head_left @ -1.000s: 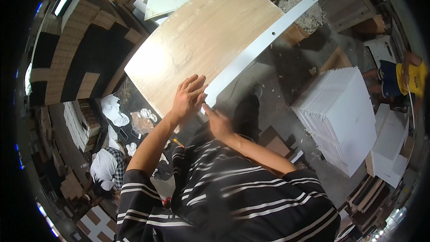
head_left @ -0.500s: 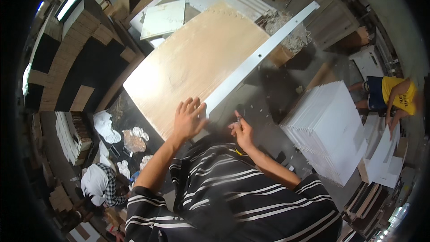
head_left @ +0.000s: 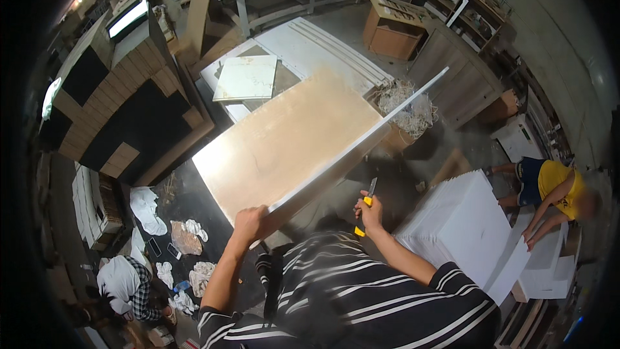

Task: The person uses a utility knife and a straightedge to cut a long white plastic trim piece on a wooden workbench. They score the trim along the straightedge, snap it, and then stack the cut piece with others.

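Note:
A large tan wooden panel [head_left: 290,136] lies in front of me. Along its right edge runs a long thin white strip [head_left: 361,137], whose far end juts past the panel. My left hand [head_left: 249,225] is closed on the strip's near end, at the panel's near corner; the fingertips are partly hidden. To the right, apart from the panel, my right hand [head_left: 370,216] grips a yellow and black utility knife [head_left: 367,201]. Its blade is out and points away from me.
White panels are stacked [head_left: 445,223] at my right, with a person in a yellow shirt [head_left: 558,191] beyond. Dark-faced boards [head_left: 135,106] rise at left. Another person [head_left: 132,284] crouches lower left, near crumpled white wrapping [head_left: 147,210]. A shredded-fibre heap [head_left: 407,106] lies beyond the strip.
The strip has turned from its broad face to a narrow edge along the panel. My left hand has closed from spread fingers. The knife shows clearly in my right hand, and the view has tilted up.

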Demonstrator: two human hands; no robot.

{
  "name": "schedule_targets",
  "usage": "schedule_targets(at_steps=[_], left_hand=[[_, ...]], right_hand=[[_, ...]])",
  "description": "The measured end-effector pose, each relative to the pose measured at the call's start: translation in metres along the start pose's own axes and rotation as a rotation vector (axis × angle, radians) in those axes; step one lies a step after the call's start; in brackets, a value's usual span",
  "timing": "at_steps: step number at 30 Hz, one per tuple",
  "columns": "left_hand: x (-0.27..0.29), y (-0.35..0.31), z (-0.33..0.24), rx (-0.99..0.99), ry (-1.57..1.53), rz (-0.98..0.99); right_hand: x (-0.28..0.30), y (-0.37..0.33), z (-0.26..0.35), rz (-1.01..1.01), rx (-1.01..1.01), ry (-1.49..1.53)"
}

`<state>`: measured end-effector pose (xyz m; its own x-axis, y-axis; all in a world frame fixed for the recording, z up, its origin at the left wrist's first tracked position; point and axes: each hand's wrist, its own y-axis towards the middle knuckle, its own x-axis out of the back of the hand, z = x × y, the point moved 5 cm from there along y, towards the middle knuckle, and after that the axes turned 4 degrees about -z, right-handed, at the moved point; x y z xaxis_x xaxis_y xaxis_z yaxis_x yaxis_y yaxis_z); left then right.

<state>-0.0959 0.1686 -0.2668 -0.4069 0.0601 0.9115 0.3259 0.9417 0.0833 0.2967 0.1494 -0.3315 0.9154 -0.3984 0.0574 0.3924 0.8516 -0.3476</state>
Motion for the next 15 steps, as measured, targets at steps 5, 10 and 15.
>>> schedule_targets(at_steps=[5,10,15], left_hand=[[0.029,-0.08,0.067,0.35,-0.196,-0.219],[0.052,-0.19,0.147,0.755,-0.686,-0.394],[0.09,-0.256,0.184,0.85,-0.742,-0.53]], right_hand=[[-0.018,0.009,0.053,0.087,0.135,-0.067],[-0.06,0.02,0.093,0.235,0.211,-0.111],[-0.124,0.066,0.167,0.297,0.751,-0.61]])
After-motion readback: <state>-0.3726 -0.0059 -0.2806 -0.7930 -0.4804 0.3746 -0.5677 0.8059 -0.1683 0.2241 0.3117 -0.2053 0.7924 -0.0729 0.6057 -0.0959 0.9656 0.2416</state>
